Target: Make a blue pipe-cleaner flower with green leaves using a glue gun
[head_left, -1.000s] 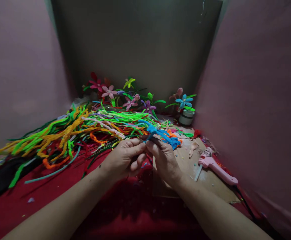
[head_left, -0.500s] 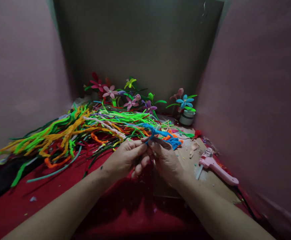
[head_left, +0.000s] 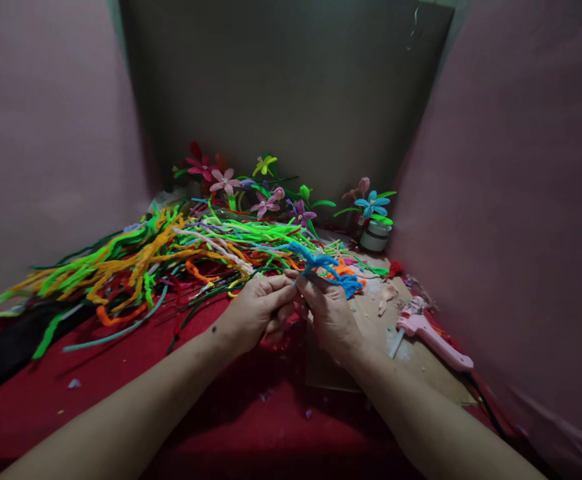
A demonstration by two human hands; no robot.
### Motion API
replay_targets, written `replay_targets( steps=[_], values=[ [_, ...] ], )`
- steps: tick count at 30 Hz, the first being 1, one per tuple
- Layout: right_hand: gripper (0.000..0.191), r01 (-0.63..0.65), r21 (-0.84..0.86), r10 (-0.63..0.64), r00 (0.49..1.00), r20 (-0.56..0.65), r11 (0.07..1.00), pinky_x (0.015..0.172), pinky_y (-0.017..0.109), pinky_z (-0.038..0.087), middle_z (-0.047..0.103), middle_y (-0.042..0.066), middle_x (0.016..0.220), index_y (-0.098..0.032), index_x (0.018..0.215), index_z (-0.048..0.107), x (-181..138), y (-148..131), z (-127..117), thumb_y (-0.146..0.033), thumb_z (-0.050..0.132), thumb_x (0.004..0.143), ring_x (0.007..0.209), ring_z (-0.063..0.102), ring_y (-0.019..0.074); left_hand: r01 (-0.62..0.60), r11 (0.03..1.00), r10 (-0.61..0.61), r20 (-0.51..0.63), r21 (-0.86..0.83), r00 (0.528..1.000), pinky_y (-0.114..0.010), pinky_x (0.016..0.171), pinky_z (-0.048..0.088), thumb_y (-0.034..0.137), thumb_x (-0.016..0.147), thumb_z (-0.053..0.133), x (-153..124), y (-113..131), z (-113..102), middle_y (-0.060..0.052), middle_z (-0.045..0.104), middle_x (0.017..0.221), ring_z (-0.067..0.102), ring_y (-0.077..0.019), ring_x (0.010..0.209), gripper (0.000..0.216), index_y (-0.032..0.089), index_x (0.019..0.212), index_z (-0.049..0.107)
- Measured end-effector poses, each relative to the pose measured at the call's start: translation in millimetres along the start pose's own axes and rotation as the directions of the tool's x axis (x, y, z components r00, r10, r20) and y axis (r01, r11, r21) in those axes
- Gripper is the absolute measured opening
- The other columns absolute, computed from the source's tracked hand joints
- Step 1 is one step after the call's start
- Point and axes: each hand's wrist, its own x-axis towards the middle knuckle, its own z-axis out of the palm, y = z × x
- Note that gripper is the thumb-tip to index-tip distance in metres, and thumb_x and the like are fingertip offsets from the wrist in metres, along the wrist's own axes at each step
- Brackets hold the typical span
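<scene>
Stems (head_left: pixel 135 260): loose heap, mostly green and orange, at far left on red cloth (head_left: pixel 211 413); best left outside the working space so that no loose end snags. Left hand (head_left: pixel 261 310): nearly closed, thumb and forefinger pinching at the lower end of the blue piece, other fingers curled beneath; should probably do the fine turning, in small, even twists, since rough pulling could strip the fuzz or kink the wire likely inside. Blue piece (head_left: pixel 313 261): fuzzy, branched, held up between both hands at centre, its branches spreading above the fingertips; judged best gripped close to the join, with the branches free and uncrushed. Right hand (head_left: pixel 331 317): nearly closed, thumb pressed on the base of the blue piece, lower fingers largely hidden; should serve as the steady clamp, firm but not flattening. Blue bundle (head_left: pixel 349 285): just beyond the right hand; whether joined to the held piece, cannot tell. Glue gun (head_left: pixel 433 333): pink, on cardboard (head_left: pixel 421 373), at far right, apart from both hands.
</scene>
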Motion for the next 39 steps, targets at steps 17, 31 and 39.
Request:
replay_targets(
  steps=[17,31,39],
  values=[
    [0.015,0.117,0.005,-0.117,0.992,0.055,0.993,0.071,0.029,0.044,0.061,-0.001,0.072,-0.021,0.076,0.067,3.8,2.1,1.4,-0.036,0.064,0.075,0.070,0.054,0.0148,-0.254,0.705,0.389,-0.061,0.662,0.919,-0.018,0.044,0.031,0.028,0.084,0.045,0.8,-9.4,-2.4,0.005,0.043,0.050,0.038,-0.0065,0.043,0.022,0.018,0.066,0.053],
    [0.014,-0.073,0.209,0.043,0.989,0.144,0.975,0.055,0.024,0.033,0.053,-0.002,0.061,-0.017,0.074,0.067,5.0,2.6,-4.1,-0.031,0.065,0.073,0.056,0.041,0.0093,0.150,0.924,-0.084,0.197,-0.352,0.977,-0.013,0.027,0.020,0.035,0.081,0.057,3.4,-4.5,-6.9,0.011,0.033,0.033,0.013,-0.0022,0.027,0.020,0.017,0.074,0.054],
    [0.014,0.007,0.193,-0.022,0.997,0.075,0.981,0.064,0.025,0.039,0.051,-0.004,0.059,-0.018,0.061,0.061,0.0,-4.1,1.9,-0.024,0.068,0.070,0.059,0.044,0.0101,0.082,0.987,-0.052,0.209,-0.137,0.977,-0.015,0.035,0.026,0.035,0.081,0.057,3.7,0.2,-14.6,0.004,0.047,0.039,0.032,-0.0034,0.030,0.027,0.013,0.067,0.058]
  ],
)
